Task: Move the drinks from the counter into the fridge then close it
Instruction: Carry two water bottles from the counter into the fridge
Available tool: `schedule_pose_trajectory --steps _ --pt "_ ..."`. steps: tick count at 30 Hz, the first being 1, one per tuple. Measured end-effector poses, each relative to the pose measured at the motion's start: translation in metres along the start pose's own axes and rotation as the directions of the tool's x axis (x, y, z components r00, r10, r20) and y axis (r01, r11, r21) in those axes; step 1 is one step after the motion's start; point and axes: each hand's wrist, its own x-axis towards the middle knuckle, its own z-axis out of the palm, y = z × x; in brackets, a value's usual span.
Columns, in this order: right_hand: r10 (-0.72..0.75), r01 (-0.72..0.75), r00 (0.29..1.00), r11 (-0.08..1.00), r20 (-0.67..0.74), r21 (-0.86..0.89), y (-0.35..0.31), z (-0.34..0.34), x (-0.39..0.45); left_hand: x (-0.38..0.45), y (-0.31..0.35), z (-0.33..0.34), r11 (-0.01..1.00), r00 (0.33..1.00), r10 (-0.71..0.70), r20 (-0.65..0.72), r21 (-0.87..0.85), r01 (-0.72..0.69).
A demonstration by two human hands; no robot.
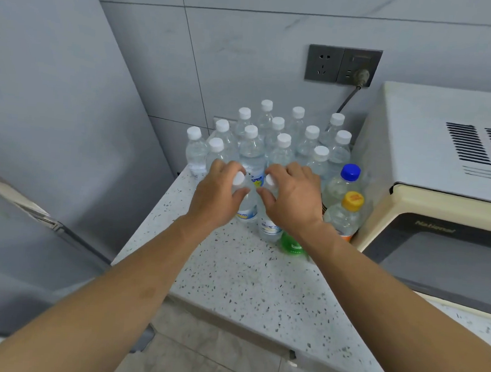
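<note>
1. Head view, hands: the left hand (218,189) curls its fingers and thumb round the neck of a clear bottle (247,205) with a white cap. The right hand (293,195) grips the neck of a second clear bottle (269,225) in the same way. Both bottles stand upright on the speckled counter (246,279), just beside each other.
2. Head view, remaining drinks: a cluster of white-capped water bottles (282,147) stands behind the hands, against the tiled wall (247,55). To the right stand a blue-capped bottle (345,181) and an orange-capped bottle (347,213); a green bottle (291,244) shows partly under the right forearm.
3. Head view, surroundings: a cream microwave (442,176) sits right of the drinks, its plug in a grey wall socket (342,65). The grey fridge (38,142) stands left of the counter.
</note>
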Motion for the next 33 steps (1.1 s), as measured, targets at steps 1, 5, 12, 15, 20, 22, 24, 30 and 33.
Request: schedule_pose_trajectory --steps 1,5,12,15,20,22,24,30,33 --pt "-0.003 0.003 1.0 1.0 0.003 -0.008 -0.003 0.0 -0.002 -0.007 -0.002 -0.001 0.999 0.999 -0.033 -0.003 -0.035 0.033" --pt "-0.001 -0.002 0.999 0.996 0.037 0.089 -0.017 0.002 -0.017 -0.038 -0.009 -0.003 0.978 0.993 -0.117 -0.019 -0.178 0.112" --pt "0.059 -0.063 0.998 0.967 0.022 0.245 -0.033 0.003 -0.047 -0.078 -0.018 -0.015 0.948 0.985 -0.148 -0.093 -0.295 0.115" --pt "0.137 -0.126 0.99 0.945 -0.014 0.303 -0.033 -0.001 -0.056 -0.085 -0.023 -0.026 0.949 0.983 -0.146 -0.11 -0.297 0.108" --pt "0.209 -0.18 0.977 0.916 -0.045 0.359 -0.037 -0.006 -0.074 -0.094 -0.031 -0.036 0.962 0.989 -0.131 -0.072 -0.249 0.109" --pt "0.224 -0.181 0.972 0.907 -0.07 0.381 -0.038 -0.007 -0.081 -0.097 -0.033 -0.035 0.964 0.988 -0.124 -0.088 -0.247 0.099" --pt "0.249 -0.191 0.964 0.897 -0.097 0.399 -0.037 -0.005 -0.087 -0.098 -0.036 -0.031 0.96 0.985 -0.134 -0.108 -0.259 0.102" --pt "0.391 -0.394 0.913 0.778 0.114 0.49 -0.03 0.02 -0.119 -0.119 -0.055 -0.003 0.848 0.971 -0.225 0.081 -0.475 0.236" --pt "0.41 -0.451 0.888 0.688 0.208 0.569 -0.022 0.034 -0.13 -0.126 -0.067 0.009 0.781 0.939 -0.301 0.169 -0.521 0.344"
